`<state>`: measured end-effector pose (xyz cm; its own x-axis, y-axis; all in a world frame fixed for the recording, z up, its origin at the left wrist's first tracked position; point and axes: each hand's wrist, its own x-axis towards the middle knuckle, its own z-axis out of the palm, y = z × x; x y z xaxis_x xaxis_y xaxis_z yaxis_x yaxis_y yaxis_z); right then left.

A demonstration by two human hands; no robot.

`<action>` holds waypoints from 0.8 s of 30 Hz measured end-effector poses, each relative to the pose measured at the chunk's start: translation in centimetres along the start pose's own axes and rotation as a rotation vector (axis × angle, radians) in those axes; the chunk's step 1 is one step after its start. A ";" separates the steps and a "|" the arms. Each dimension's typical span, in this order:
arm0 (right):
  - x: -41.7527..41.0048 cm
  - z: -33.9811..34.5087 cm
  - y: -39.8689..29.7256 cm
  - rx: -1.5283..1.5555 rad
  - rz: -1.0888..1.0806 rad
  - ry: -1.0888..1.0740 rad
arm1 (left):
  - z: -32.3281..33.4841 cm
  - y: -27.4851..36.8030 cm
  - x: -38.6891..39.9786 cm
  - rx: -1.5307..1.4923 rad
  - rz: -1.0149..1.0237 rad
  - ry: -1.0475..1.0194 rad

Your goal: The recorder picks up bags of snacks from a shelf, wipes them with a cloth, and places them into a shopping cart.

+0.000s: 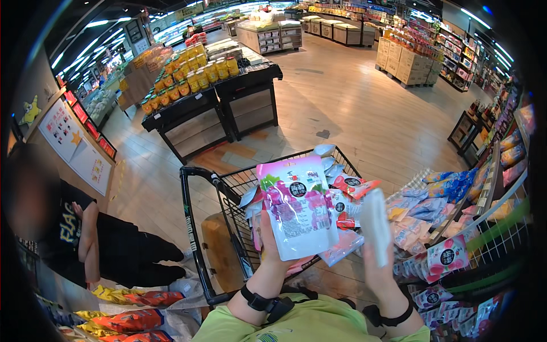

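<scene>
My left hand (268, 239) holds up a purple and white snack pouch (299, 209) printed with grapes, its printed panel facing me; the pouch hides most of the fingers. To the right, my right hand (379, 260) is blurred and grips a white folded cloth or packet (376, 224), which I cannot tell apart. Beyond both hands stands a black wire shopping cart (241, 171). Inside it lie several snack bags, among them a red pouch (352, 184), and a pale pink bag (342, 247) lies near its close right corner.
A person (81, 231) in dark clothes stands on the left with arms crossed. Bagged snacks (410, 209) fill a rack at the right. Orange and yellow bags (128, 320) lie at the lower left. Ahead, a display table (201, 122) bears jars.
</scene>
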<state>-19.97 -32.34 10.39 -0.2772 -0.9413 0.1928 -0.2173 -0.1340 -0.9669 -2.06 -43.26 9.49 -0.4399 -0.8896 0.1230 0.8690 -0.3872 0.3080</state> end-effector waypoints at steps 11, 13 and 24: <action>5.2 2.2 -4.1 -0.819 -0.353 -0.186 | -2.8 -1.7 -1.9 0.375 -0.293 0.124; 6.1 0.7 -3.2 -0.832 -0.351 -0.093 | -4.2 -1.3 -2.7 0.362 -0.285 0.079; 2.0 1.6 3.9 0.608 0.537 -0.039 | -2.1 -0.8 -2.8 0.137 -0.308 0.104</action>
<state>-19.88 -35.21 6.73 -0.1641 -0.9337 -0.3183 0.4855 0.2044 -0.8500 -1.04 -40.98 6.90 -0.6449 -0.7589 -0.0900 0.6576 -0.6110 0.4407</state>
